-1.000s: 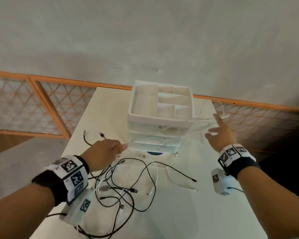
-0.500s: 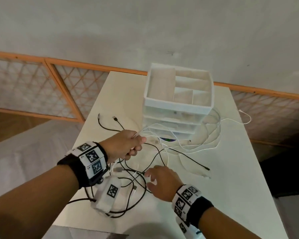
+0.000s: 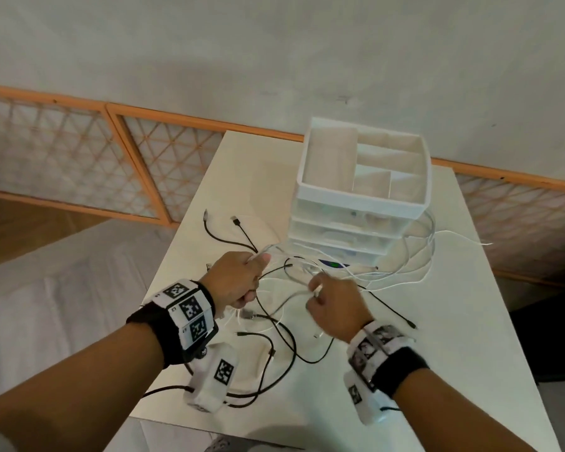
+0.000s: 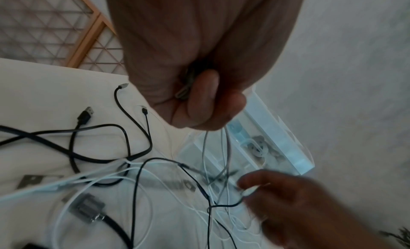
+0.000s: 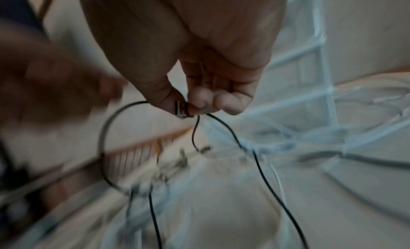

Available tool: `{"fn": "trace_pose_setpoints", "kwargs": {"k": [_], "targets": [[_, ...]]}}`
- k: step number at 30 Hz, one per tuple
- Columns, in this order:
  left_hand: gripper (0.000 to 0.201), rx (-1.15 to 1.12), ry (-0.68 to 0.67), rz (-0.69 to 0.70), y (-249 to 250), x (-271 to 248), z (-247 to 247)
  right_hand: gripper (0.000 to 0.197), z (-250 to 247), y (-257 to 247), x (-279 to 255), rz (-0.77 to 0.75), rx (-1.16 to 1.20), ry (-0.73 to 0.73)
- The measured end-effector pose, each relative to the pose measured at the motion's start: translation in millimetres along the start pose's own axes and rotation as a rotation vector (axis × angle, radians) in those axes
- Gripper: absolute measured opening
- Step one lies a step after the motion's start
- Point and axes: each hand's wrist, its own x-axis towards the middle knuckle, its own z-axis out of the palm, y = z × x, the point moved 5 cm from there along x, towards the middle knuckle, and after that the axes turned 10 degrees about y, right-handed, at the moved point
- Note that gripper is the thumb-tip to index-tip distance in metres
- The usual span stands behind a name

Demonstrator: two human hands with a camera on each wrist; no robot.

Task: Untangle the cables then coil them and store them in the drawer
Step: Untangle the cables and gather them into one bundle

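Head view shows both hands raised just above a white table (image 3: pixel 490 321), working in a tangle of black and white cables (image 3: pixel 284 340) that sprawls in front of a white drawer unit (image 3: pixel 359 203). The left hand (image 3: pixel 238 278) is curled into a fist around white cable strands; from the left wrist view those strands (image 4: pixel 205 147) hang down out of the closed fingers (image 4: pixel 204 93) toward the mess below. The right hand (image 3: pixel 335 308) sits just beside it, well in front of the drawers. Its wrist camera is blurred, but the thumb and fingertips (image 5: pixel 199 100) appear to pinch a small connector plug (image 5: pixel 180 109) at the end of a thin black cable (image 5: pixel 261 168) — the cable drops away in a loop beneath the hand.

Loose black ends with USB plugs (image 3: pixel 235 220) lie on the table left of the drawer unit, and thin white loops (image 3: pixel 418 256) trail round its right side. The unit's top tray is open and divided into compartments; its stacked drawers below look closed — their contents are hard to make out. An orange-framed lattice panel (image 3: pixel 62 151) runs behind the table.
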Motion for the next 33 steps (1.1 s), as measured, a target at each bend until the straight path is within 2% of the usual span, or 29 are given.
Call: {"fn": "trace_pose_setpoints", "kwargs": {"k": [4,6,7,10,12,16,21,25,28,30,31,33], "targets": [[0.031,-0.093,-0.002,-0.017,9,-1,-4,0.015,-117,-4,19,0.073,0.401,0.498],[0.030,-0.179,-0.046,-0.068,17,-4,1,0.014,-153,-7,16,0.079,0.611,0.629],[0.030,-0.229,-0.086,-0.097,23,-7,7,0.012,-157,-12,13,0.073,0.675,0.629],[0.027,-0.390,-0.228,-0.143,48,-18,30,0.009,-126,-38,-5,0.029,0.671,0.451],[0.027,-0.448,-0.253,-0.139,60,-23,42,0.012,-92,-50,-16,0.022,0.597,0.343],[0.020,-0.228,-0.186,-0.031,67,-23,51,0.019,-53,-56,-24,0.028,0.525,0.327],[0.018,-0.187,-0.149,0.034,69,-22,42,0.031,-65,-61,-23,0.038,0.603,0.273],[0.026,-0.071,-0.133,0.101,73,-27,40,0.039,-86,-65,-9,-0.037,0.506,0.309],[0.032,0.044,-0.156,0.219,88,-33,34,0.032,-85,-59,0,-0.072,0.514,0.160],[0.023,0.100,-0.171,0.308,104,-40,25,0.030,-76,-48,2,-0.082,0.573,0.045],[0.019,0.084,-0.173,0.340,113,-43,19,0.031,-69,-40,3,-0.086,0.503,0.000],[0.022,-0.054,-0.159,0.399,134,-49,5,0.036,-51,-11,6,-0.055,0.224,-0.057]]}}
